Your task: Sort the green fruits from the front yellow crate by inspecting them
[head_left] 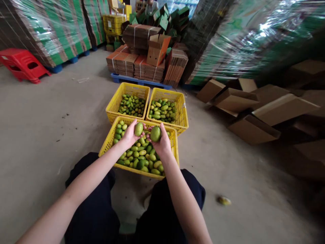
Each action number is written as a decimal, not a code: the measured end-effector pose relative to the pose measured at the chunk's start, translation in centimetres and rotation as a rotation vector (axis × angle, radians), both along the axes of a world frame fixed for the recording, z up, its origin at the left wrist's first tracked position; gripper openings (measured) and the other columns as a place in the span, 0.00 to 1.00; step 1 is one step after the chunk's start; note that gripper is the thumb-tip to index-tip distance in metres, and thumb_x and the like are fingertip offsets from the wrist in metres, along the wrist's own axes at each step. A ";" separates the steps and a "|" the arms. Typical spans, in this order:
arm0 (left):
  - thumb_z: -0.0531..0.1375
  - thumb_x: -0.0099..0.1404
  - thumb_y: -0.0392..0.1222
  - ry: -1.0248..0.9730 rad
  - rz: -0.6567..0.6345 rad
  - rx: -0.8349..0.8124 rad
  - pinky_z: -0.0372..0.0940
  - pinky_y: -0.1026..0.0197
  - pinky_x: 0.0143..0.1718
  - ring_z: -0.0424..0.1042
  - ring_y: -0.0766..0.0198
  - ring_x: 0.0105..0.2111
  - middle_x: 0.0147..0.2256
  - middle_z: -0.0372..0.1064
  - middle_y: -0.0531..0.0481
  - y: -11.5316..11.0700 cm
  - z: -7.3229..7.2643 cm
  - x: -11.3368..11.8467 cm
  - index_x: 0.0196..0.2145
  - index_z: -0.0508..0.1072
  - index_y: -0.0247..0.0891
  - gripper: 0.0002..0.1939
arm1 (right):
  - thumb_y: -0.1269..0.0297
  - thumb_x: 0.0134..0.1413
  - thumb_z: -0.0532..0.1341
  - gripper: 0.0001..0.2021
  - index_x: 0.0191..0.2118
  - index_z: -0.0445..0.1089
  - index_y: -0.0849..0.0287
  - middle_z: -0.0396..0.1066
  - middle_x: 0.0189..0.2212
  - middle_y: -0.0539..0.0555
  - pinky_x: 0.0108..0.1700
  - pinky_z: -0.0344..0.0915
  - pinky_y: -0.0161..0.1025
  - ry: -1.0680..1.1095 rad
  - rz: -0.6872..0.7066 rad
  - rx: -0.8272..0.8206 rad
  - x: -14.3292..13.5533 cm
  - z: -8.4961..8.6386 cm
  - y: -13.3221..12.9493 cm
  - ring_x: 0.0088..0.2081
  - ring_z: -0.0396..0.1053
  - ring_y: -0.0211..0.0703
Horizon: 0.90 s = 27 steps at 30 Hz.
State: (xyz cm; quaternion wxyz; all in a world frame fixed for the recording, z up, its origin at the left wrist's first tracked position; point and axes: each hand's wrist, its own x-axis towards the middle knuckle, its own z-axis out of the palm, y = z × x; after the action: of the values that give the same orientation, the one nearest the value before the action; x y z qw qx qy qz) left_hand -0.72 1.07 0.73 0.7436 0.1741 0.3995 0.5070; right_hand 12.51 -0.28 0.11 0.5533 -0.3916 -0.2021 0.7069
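Note:
My left hand (131,135) is closed around a yellow-green mango (138,129). A larger, darker green mango (155,134) rests in the grip of my right hand (163,145). Both hands are side by side above the near yellow crate (106,144), which is filled with green and yellowish mangoes (142,153). Just beyond it stand two more yellow crates, the left one (115,99) with small green fruit (131,104) and the right one (181,117) with mangoes (164,107). My forearms hide part of the near crate.
Flattened cardboard stacks (124,62) sit on a blue pallet (142,81) ahead. Open cardboard boxes (256,112) lie heaped at right. A red stool (24,64) stands at left near wrapped pallet loads (53,30). One fruit (223,200) lies on the floor. A person (151,6) is far back.

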 end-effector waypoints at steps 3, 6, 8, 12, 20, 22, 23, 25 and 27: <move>0.62 0.61 0.48 -0.015 -0.025 0.045 0.48 0.72 0.12 0.56 0.77 0.11 0.22 0.66 0.56 -0.1 0.1 -0.1 0.28 0.69 0.34 0.13 | 0.56 0.39 0.72 0.14 0.27 0.68 0.58 0.69 0.19 0.46 0.14 0.55 0.30 0.045 -0.005 0.038 -0.1 0.7 -0.3 0.19 0.65 0.35; 0.63 0.60 0.46 0.013 -0.054 0.072 0.46 0.72 0.11 0.54 0.78 0.11 0.21 0.66 0.56 -0.2 -0.1 -0.1 0.25 0.67 0.35 0.13 | 0.53 0.45 0.68 0.15 0.26 0.67 0.58 0.69 0.18 0.47 0.13 0.53 0.30 0.044 0.002 -0.007 -0.2 0.7 -0.3 0.17 0.63 0.34; 0.59 0.64 0.47 0.028 -0.052 0.041 0.53 0.71 0.14 0.60 0.74 0.14 0.20 0.66 0.54 -0.3 -0.3 -0.1 0.25 0.68 0.35 0.14 | 0.48 0.51 0.64 0.17 0.26 0.68 0.58 0.70 0.19 0.50 0.15 0.58 0.32 0.020 0.004 -0.058 -0.3 0.4 -0.2 0.19 0.66 0.37; 0.54 0.68 0.45 0.008 0.023 -0.043 0.66 0.67 0.23 0.70 0.68 0.22 0.25 0.72 0.48 -0.2 -0.7 0.1 0.32 0.73 0.34 0.13 | 0.46 0.55 0.61 0.19 0.29 0.69 0.59 0.72 0.20 0.52 0.20 0.65 0.35 -0.036 -0.027 -0.138 -0.5 -0.4 0.1 0.24 0.70 0.41; 0.51 0.70 0.46 -0.135 0.079 -0.162 0.63 0.71 0.19 0.67 0.72 0.20 0.26 0.71 0.49 -0.2 0.3 0.2 0.34 0.72 0.33 0.15 | 0.50 0.57 0.59 0.17 0.29 0.69 0.60 0.69 0.19 0.49 0.17 0.63 0.30 0.112 0.051 -0.182 -0.3 1.1 -0.2 0.18 0.66 0.35; 0.58 0.66 0.41 -0.113 0.084 -0.149 0.59 0.73 0.17 0.63 0.75 0.18 0.25 0.68 0.53 -0.3 0.5 0.3 0.31 0.70 0.35 0.08 | 0.59 0.53 0.64 0.10 0.28 0.68 0.59 0.68 0.18 0.46 0.17 0.62 0.29 0.106 0.015 -0.134 -0.3 1.4 -0.4 0.18 0.65 0.34; 0.60 0.64 0.39 -0.094 0.093 -0.141 0.58 0.74 0.17 0.62 0.76 0.18 0.24 0.67 0.55 -0.3 0.5 0.3 0.30 0.69 0.36 0.06 | 0.63 0.50 0.65 0.08 0.27 0.67 0.58 0.68 0.18 0.45 0.16 0.61 0.28 0.104 -0.011 -0.109 -0.3 1.5 -0.4 0.18 0.65 0.33; 0.63 0.62 0.38 -0.064 0.099 -0.131 0.58 0.74 0.17 0.62 0.77 0.18 0.23 0.65 0.56 -0.3 0.3 0.4 0.29 0.67 0.36 0.07 | 0.66 0.48 0.65 0.07 0.26 0.65 0.58 0.66 0.18 0.45 0.14 0.57 0.27 0.113 -0.040 -0.082 -0.1 1.4 -0.5 0.17 0.62 0.32; 0.61 0.64 0.42 -0.034 0.070 -0.135 0.60 0.73 0.18 0.63 0.75 0.18 0.22 0.65 0.55 -0.2 0.0 0.4 0.29 0.67 0.36 0.09 | 0.62 0.52 0.63 0.09 0.26 0.64 0.58 0.66 0.17 0.47 0.12 0.53 0.28 0.121 -0.031 -0.115 0.1 1.2 -0.4 0.16 0.60 0.32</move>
State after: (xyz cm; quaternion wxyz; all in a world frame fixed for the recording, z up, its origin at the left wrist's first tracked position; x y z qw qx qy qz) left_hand -0.34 0.85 0.70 0.7421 0.1008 0.4260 0.5076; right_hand 12.57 -0.68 1.28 0.5518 -0.3826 -0.1213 0.7310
